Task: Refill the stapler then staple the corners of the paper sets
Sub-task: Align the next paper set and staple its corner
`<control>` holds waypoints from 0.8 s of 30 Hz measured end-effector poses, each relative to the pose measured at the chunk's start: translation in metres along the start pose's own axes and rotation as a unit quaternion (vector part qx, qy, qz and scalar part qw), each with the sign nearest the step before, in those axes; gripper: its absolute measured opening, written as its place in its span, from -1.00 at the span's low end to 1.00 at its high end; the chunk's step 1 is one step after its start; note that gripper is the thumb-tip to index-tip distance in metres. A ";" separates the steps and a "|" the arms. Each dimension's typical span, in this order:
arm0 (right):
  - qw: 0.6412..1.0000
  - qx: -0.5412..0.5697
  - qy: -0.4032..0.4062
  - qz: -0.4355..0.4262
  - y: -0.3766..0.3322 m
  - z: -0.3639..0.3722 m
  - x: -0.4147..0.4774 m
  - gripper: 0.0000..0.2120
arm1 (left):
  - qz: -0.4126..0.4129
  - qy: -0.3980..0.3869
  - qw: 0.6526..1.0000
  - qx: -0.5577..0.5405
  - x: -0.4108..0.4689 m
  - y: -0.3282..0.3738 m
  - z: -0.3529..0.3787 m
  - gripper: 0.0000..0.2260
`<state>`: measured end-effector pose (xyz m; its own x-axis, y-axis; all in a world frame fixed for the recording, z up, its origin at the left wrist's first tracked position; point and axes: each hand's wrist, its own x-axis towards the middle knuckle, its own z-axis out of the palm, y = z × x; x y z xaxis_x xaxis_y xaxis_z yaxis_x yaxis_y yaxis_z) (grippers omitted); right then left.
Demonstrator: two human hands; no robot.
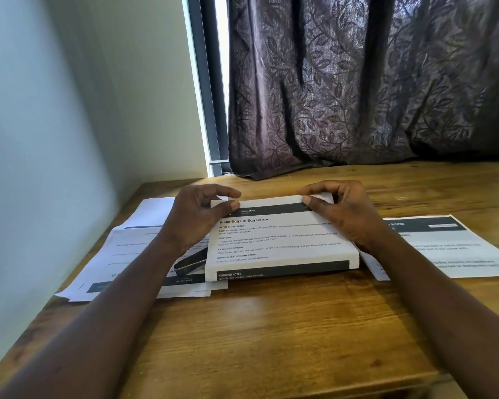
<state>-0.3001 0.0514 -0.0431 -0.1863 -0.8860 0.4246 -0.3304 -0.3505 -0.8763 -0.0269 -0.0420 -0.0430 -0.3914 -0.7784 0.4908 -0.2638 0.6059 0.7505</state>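
Note:
A set of printed sheets [280, 243] headed "Place Eggs in Egg Carton" stands tilted on the wooden desk [271, 326], its lower edge curling on the wood. My left hand [196, 217] pinches its top left corner between thumb and fingers. My right hand [340, 211] pinches the top right corner the same way. A black stapler [190, 262] lies on the left papers, partly hidden behind the held set and my left wrist.
Several printed sheets [121, 254] lie spread at the left, some overhanging the desk edge. Another printed sheet [444, 249] lies at the right. A wall runs along the left side; a dark patterned curtain [372, 82] hangs behind the desk.

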 end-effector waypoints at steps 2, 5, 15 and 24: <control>1.000 -0.031 0.001 0.000 0.002 -0.002 0.002 -0.88 | 0.005 -0.013 1.000 0.027 0.000 0.000 0.002 -0.88; 0.984 -0.174 0.007 -0.026 0.007 -0.004 0.002 -0.91 | -0.002 -0.062 0.994 0.094 0.000 0.001 0.007 -0.87; 0.874 -0.474 -0.079 -0.073 -0.019 0.017 -0.012 -0.61 | 0.003 -0.103 0.971 0.217 0.000 0.006 0.025 -0.83; 0.833 -0.470 -0.292 0.024 -0.014 0.042 -0.056 -0.34 | 0.012 -0.111 0.965 0.237 -0.002 0.010 0.025 -0.85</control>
<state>-0.2460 0.0930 -0.0636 0.1697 -0.9851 -0.0292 -0.9649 -0.1600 -0.2080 -0.0508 -0.0303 -0.0471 -0.5672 -0.7408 0.3598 -0.6050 0.6713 0.4282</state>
